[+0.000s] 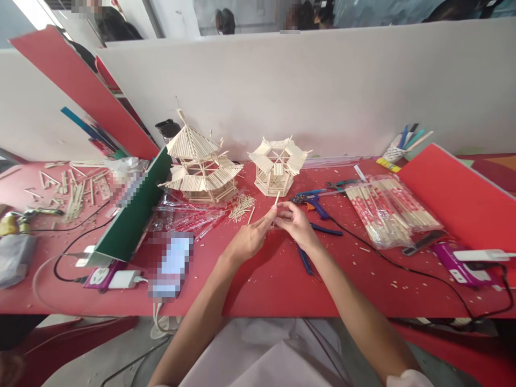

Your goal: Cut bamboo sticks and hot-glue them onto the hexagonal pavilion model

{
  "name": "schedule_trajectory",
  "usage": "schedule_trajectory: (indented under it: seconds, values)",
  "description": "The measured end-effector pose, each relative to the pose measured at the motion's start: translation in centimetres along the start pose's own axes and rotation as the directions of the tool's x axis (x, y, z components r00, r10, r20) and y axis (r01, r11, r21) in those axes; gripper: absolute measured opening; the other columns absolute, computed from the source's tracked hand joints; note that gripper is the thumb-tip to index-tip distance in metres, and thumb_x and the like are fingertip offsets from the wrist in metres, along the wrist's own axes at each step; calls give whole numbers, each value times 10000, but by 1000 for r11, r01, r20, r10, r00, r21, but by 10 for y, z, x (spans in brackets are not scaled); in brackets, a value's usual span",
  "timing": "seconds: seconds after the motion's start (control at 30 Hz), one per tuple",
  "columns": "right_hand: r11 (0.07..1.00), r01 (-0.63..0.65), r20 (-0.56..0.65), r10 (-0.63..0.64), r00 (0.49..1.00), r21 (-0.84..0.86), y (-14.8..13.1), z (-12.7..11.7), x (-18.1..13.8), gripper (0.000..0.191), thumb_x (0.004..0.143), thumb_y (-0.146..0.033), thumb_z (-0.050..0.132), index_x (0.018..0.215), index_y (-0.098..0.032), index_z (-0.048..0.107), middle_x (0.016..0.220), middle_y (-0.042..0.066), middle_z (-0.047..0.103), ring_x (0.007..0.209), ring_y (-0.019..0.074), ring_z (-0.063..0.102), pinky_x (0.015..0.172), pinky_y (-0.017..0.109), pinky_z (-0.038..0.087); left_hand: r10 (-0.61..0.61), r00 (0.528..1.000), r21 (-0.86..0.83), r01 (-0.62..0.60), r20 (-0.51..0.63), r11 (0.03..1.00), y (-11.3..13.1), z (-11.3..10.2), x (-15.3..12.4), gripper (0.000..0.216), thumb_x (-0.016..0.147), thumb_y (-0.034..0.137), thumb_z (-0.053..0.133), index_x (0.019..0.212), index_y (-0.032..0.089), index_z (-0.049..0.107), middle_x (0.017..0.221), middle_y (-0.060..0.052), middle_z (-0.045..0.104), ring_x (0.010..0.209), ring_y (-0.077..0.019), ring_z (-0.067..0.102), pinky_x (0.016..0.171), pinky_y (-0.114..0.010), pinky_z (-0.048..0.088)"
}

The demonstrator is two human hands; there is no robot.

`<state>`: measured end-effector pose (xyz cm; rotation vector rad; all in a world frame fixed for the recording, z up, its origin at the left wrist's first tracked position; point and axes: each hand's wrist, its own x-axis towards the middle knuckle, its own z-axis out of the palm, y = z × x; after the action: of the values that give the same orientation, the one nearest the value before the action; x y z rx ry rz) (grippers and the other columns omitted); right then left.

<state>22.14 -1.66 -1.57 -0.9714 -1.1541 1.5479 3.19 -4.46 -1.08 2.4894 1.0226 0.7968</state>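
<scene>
My left hand point(252, 235) pinches a short wooden stick point(277, 198), which points up and away from me above the red table. Against the left fingertips, my right hand point(297, 223) is closed, its fingers curled around the stick's lower end, which they mostly hide. Just beyond the hands stands a small hexagonal pavilion model point(277, 166) made of sticks, its roof open in the middle. A taller two-tiered pagoda model point(199, 161) is to its left. Blue-handled pliers point(305, 260) lie partly behind my right hand, near a blue glue gun point(318, 206).
Cut stick pieces point(242, 207) and plastic wrappers point(189, 217) lie before the pagoda. A phone point(173, 266) is at left, beside a green divider point(135, 215). Packs of wrapped chopsticks point(391, 209), a power strip point(459, 266) and a pen cup point(393, 152) stand right. The glue gun's cord point(387, 260) crosses the table.
</scene>
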Motion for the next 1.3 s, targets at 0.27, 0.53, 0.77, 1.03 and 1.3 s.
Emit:
schedule_trajectory:
  seconds: [0.27, 0.53, 0.77, 1.03, 1.3]
  values:
    - [996, 37, 93, -29, 995, -83, 1, 1, -1, 500, 707, -434, 836, 1083, -267, 552, 812, -18, 713, 749, 198, 724, 735, 359, 601, -92, 995, 134, 86, 39, 987, 0, -12, -1, 639, 991, 175, 534, 1579, 316, 327, 1433, -132, 607, 954, -216, 770, 689, -242, 593]
    - [987, 36, 55, -28, 998, -154, -3, 1, -4, 473, 735, -385, 817, 1091, -236, 545, 813, -19, 703, 736, 169, 699, 749, 328, 568, -364, 930, 400, 353, -53, 846, 19, -80, -64, 725, 876, 51, 414, 1573, 234, 333, 1323, -104, 682, 1190, -255, 661, 978, -368, 534]
    - [989, 51, 50, -44, 998, -138, -2, -1, -2, 458, 744, -382, 816, 1089, -238, 553, 812, -18, 691, 738, 172, 695, 726, 333, 575, -650, 732, 577, 626, -204, 524, -11, -133, -133, 681, 827, 53, 378, 1492, 198, 395, 1148, -75, 740, 1082, -280, 664, 926, -382, 510]
    - [992, 27, 26, -24, 999, -127, -2, -6, -1, 497, 718, -392, 845, 1081, -232, 546, 820, -17, 689, 718, 164, 677, 723, 337, 564, -634, 749, 624, 592, -191, 511, -23, -122, -138, 658, 842, 48, 345, 1490, 147, 397, 1149, -131, 736, 1122, -302, 668, 906, -395, 509]
    - [991, 44, 31, -40, 999, -130, -3, -8, -1, 490, 739, -403, 829, 1102, -232, 547, 829, -4, 713, 729, 173, 687, 748, 355, 567, -622, 764, 615, 578, -175, 536, -19, -131, -150, 573, 834, 66, 379, 1389, 185, 460, 1106, -85, 746, 1017, -270, 694, 868, -370, 507]
